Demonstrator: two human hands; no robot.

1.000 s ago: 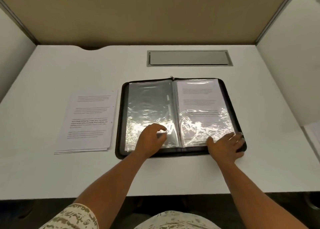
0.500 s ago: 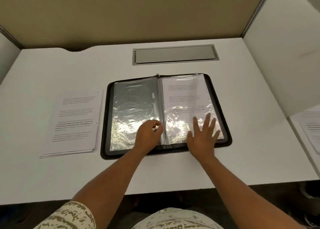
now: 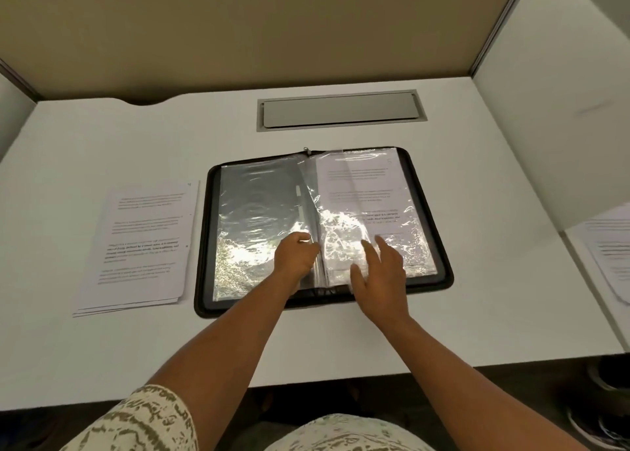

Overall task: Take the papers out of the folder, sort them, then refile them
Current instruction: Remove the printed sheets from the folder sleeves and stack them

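Note:
A black zip folder [image 3: 446, 273] lies open on the white desk, its clear plastic sleeves shining. The left sleeve [image 3: 259, 218] looks empty. The right sleeve holds a printed sheet [image 3: 361, 191]. My left hand [image 3: 296, 258] pinches the lower edge of a sleeve near the spine, lifting it a little. Fingers spread, my right hand [image 3: 381, 276] rests on the lower part of the right sleeve. A stack of printed papers [image 3: 143, 242] lies to the left of the folder.
A grey cable hatch [image 3: 341, 111] is set into the desk [image 3: 102, 136] behind the folder. Partition walls stand at the back and right. More printed sheets [image 3: 610, 249] lie on a neighbouring surface at the far right.
My right hand slid from the folder's lower right corner leftward onto the right sleeve near the spine. My left hand stayed pinching by the spine, and a sleeve edge has risen.

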